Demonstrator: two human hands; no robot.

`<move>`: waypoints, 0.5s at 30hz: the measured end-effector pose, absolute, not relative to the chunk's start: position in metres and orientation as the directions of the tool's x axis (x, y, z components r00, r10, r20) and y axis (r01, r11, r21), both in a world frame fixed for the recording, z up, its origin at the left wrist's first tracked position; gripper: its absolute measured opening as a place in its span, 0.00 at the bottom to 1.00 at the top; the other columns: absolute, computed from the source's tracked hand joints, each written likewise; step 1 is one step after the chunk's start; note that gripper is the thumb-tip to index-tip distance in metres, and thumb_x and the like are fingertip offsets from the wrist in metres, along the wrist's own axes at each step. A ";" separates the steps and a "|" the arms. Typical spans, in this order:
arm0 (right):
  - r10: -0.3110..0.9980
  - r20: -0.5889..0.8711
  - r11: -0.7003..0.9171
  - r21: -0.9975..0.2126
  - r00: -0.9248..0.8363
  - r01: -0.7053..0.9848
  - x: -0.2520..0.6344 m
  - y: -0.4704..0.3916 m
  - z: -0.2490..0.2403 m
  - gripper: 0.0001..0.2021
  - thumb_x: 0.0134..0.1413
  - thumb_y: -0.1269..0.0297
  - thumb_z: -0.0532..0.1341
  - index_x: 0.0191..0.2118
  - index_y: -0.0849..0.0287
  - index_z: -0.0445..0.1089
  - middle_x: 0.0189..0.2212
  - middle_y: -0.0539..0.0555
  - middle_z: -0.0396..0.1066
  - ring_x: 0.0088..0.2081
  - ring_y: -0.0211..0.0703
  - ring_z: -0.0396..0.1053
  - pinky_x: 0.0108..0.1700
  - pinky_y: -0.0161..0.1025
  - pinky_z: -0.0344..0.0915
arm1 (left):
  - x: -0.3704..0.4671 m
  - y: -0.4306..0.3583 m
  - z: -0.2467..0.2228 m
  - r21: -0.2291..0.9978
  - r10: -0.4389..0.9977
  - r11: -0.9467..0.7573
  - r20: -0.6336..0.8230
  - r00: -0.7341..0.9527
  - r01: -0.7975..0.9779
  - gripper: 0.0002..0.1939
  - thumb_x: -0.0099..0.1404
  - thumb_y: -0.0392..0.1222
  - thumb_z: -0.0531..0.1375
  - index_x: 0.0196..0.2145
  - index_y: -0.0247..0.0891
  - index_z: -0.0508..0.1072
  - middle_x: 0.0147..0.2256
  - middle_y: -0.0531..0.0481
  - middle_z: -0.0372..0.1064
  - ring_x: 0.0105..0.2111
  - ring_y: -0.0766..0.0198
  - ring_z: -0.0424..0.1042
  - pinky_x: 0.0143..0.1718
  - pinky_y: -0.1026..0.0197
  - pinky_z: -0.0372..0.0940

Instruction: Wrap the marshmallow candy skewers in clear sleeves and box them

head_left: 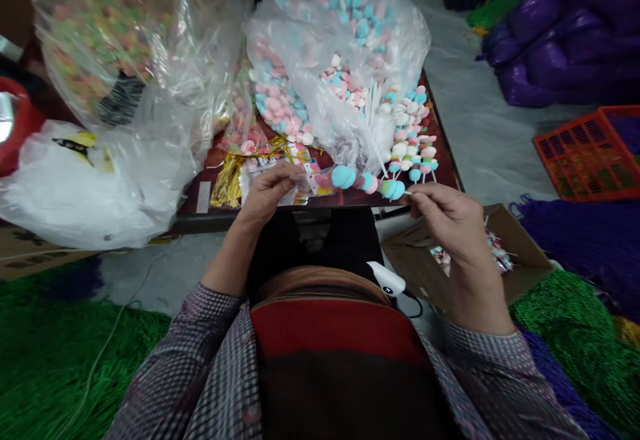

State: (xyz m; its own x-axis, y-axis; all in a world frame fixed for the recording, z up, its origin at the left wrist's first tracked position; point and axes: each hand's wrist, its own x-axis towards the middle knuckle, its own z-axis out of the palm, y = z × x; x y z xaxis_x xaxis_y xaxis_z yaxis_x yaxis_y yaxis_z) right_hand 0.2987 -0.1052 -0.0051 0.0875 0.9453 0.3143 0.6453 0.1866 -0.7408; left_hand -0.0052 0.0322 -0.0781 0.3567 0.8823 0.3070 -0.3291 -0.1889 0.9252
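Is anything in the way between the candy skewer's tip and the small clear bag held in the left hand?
Nothing visible. The candy skewer, pinched by the right hand, already has its tip at the mouth of the small clear bag held by the left hand.

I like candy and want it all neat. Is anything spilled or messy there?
A little. Loose pink and blue candies lie on the table beside the open candy bag. The candy skewer held by the right hand and the small packet in the left hand look whole.
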 end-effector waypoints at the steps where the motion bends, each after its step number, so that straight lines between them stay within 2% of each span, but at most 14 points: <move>1: 0.940 0.331 0.197 -0.717 0.078 0.668 0.300 -0.105 -0.005 0.08 0.66 0.62 0.61 0.38 0.53 0.78 0.30 0.50 0.79 0.29 0.38 0.75 0.34 0.37 0.71 | -0.005 0.032 -0.079 0.925 0.886 -0.188 0.304 0.350 -0.330 0.08 0.60 0.51 0.72 0.32 0.46 0.84 0.34 0.50 0.78 0.40 0.63 0.76 0.48 0.58 0.70; 9: 0.896 0.444 0.275 -0.565 0.005 0.778 0.307 -0.104 -0.003 0.06 0.65 0.62 0.64 0.39 0.52 0.80 0.33 0.51 0.81 0.34 0.41 0.79 0.37 0.38 0.73 | -0.011 0.037 -0.083 0.943 0.852 -0.269 0.329 0.408 -0.198 0.07 0.63 0.50 0.70 0.35 0.46 0.84 0.35 0.49 0.78 0.39 0.63 0.76 0.46 0.57 0.70; 15: 0.892 0.449 0.250 -0.586 0.052 0.771 0.306 -0.102 -0.004 0.05 0.63 0.60 0.66 0.39 0.52 0.80 0.34 0.51 0.81 0.35 0.42 0.78 0.40 0.39 0.73 | -0.012 0.036 -0.078 0.944 0.842 -0.309 0.329 0.428 -0.118 0.09 0.64 0.51 0.69 0.36 0.45 0.84 0.34 0.49 0.77 0.37 0.64 0.75 0.44 0.58 0.70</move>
State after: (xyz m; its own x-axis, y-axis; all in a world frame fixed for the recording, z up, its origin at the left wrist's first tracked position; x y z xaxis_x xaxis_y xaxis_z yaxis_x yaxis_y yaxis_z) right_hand 0.3057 -0.1022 -0.0040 0.0521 0.8921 0.4488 0.7709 0.2497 -0.5859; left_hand -0.0121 0.0364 -0.0784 0.4277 0.8421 0.3287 -0.1179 -0.3086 0.9439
